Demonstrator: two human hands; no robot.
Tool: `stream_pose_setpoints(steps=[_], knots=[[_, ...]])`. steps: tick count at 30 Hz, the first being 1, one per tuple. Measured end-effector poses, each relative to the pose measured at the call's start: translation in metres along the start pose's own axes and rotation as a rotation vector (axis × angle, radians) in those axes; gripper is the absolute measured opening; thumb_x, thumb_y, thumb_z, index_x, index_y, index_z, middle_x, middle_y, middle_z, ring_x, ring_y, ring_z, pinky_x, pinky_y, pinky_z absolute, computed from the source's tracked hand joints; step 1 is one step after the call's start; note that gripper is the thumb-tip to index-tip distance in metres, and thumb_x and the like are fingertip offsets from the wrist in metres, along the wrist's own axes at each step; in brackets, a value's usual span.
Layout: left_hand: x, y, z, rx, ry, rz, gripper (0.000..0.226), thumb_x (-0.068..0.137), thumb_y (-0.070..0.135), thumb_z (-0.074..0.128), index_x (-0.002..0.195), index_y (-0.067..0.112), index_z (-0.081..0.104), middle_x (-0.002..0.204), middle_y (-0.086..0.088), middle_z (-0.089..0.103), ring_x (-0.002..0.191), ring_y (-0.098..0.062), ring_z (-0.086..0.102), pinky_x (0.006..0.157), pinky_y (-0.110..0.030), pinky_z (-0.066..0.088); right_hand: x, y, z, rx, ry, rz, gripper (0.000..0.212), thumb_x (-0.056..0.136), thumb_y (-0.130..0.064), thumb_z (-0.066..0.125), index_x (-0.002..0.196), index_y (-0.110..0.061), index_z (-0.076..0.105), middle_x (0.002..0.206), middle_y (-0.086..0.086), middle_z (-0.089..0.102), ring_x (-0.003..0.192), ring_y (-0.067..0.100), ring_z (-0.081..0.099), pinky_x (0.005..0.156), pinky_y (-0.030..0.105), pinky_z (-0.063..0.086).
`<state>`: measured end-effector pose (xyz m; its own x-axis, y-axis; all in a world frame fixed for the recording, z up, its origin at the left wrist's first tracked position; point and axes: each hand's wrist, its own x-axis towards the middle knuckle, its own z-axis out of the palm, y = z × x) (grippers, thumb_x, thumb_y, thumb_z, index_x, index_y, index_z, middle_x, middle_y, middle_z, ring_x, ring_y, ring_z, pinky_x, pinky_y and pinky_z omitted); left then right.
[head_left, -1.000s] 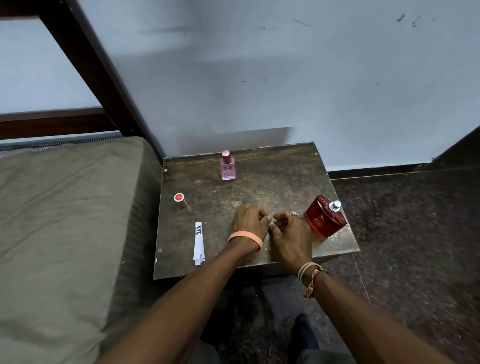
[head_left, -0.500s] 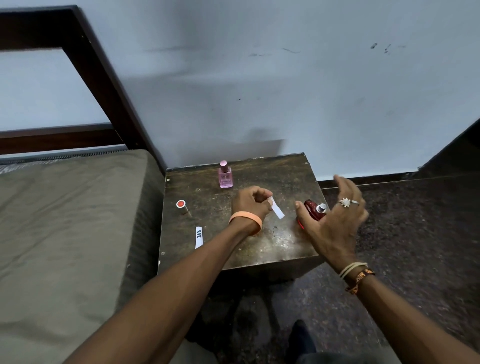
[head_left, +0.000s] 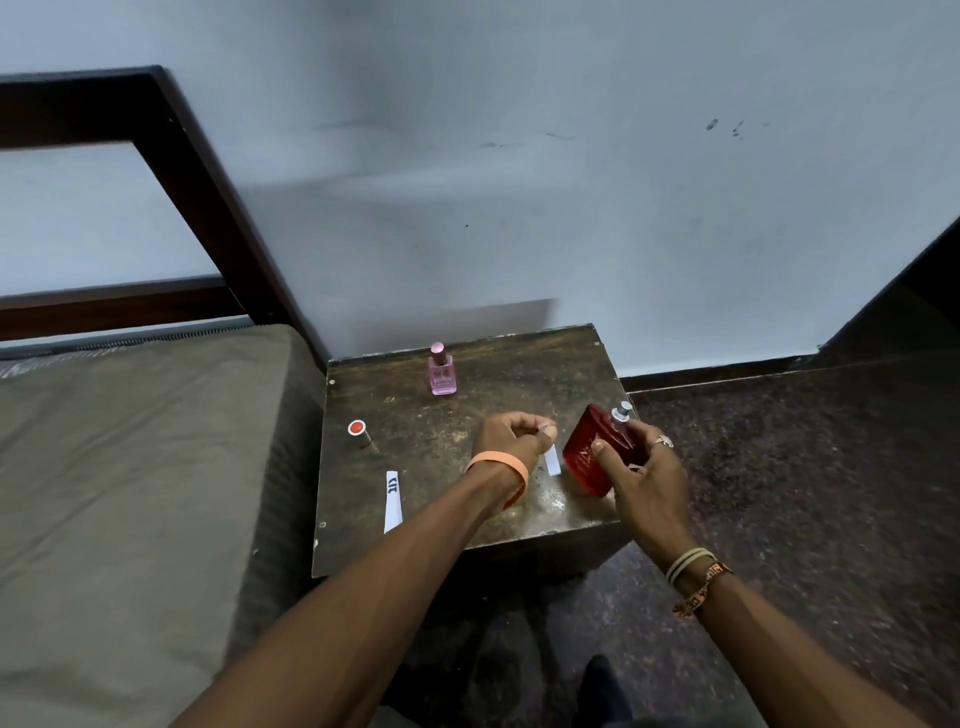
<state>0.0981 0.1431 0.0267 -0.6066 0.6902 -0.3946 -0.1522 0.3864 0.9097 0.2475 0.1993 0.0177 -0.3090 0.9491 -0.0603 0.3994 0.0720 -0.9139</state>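
Note:
A small dark wooden table (head_left: 467, 535) stands against the wall. My right hand (head_left: 647, 478) grips a red perfume bottle (head_left: 592, 452) with a silver spray top, tilted above the table's right edge. My left hand (head_left: 511, 439) pinches a small white paper strip (head_left: 552, 460) just left of the bottle. A pink perfume bottle (head_left: 442, 370) stands upright at the back. A red-capped tube (head_left: 359, 433) lies at the left. A second white paper strip (head_left: 392, 500) with dark print lies flat near the front left.
A bed with an olive-brown mattress (head_left: 130, 493) and a dark wooden frame (head_left: 208, 176) adjoins the table's left side. A pale wall (head_left: 571, 182) rises behind. Dark speckled floor (head_left: 805, 467) spreads to the right and in front.
My hands were together at the table's middle. The right hand then swung out open to the right and now grips the red bottle, lifted and tilted. The left hand keeps the strip.

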Motion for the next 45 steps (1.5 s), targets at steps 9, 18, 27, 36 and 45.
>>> stream_pose_setpoints(steps=[9, 18, 27, 36, 45], knots=[[-0.044, 0.043, -0.02, -0.286, -0.209, -0.195, 0.006, 0.091, 0.003, 0.058, 0.086, 0.008, 0.058, 0.086, -0.014, 0.067, 0.078, -0.03, 0.067, 0.079, -0.051, 0.057, -0.031, -0.069, -0.007, 0.156, 0.027, -0.212, 0.039, 0.085, -0.025, 0.073, 0.116, -0.033, 0.051, 0.101, -0.015, 0.058, 0.092, 0.006, 0.062, 0.077, 0.032, 0.059], [-0.087, 0.076, -0.037, -0.256, -0.218, -0.122, 0.008, 0.088, 0.002, 0.061, 0.083, 0.008, 0.063, 0.08, -0.012, 0.068, 0.072, -0.026, 0.067, 0.072, -0.044, 0.059, -0.051, -0.12, -0.015, 0.3, -0.015, -0.296, 0.037, 0.088, -0.023, 0.062, 0.111, -0.043, 0.041, 0.097, -0.005, 0.061, 0.087, 0.012, 0.062, 0.083, 0.048, 0.055], [-0.094, 0.114, -0.067, -0.334, 0.043, 0.013, 0.003, 0.09, 0.002, 0.059, 0.089, 0.002, 0.062, 0.081, -0.015, 0.067, 0.068, -0.024, 0.068, 0.057, -0.032, 0.06, -0.069, -0.129, -0.023, -0.147, -0.103, -0.51, 0.075, 0.074, -0.034, 0.052, 0.144, -0.044, 0.028, 0.113, 0.002, 0.039, 0.094, 0.02, 0.049, 0.08, 0.043, 0.052], [-0.107, 0.115, -0.068, -0.383, 0.012, 0.009, 0.006, 0.088, -0.001, 0.061, 0.092, 0.0, 0.065, 0.078, -0.014, 0.068, 0.056, -0.018, 0.069, 0.051, -0.028, 0.058, -0.081, -0.137, -0.015, -0.701, -0.063, -0.691, 0.065, 0.072, -0.047, 0.05, 0.135, -0.039, 0.038, 0.114, 0.006, 0.048, 0.09, 0.03, 0.051, 0.076, 0.043, 0.048], [-0.102, 0.113, -0.073, -0.371, -0.017, -0.03, 0.005, 0.088, 0.0, 0.061, 0.091, 0.001, 0.064, 0.082, -0.017, 0.069, 0.065, -0.023, 0.07, 0.065, -0.036, 0.061, -0.079, -0.125, -0.016, -0.743, -0.089, -0.672, 0.063, 0.074, -0.049, 0.046, 0.136, -0.042, 0.034, 0.108, 0.005, 0.048, 0.089, 0.028, 0.051, 0.074, 0.04, 0.047]])
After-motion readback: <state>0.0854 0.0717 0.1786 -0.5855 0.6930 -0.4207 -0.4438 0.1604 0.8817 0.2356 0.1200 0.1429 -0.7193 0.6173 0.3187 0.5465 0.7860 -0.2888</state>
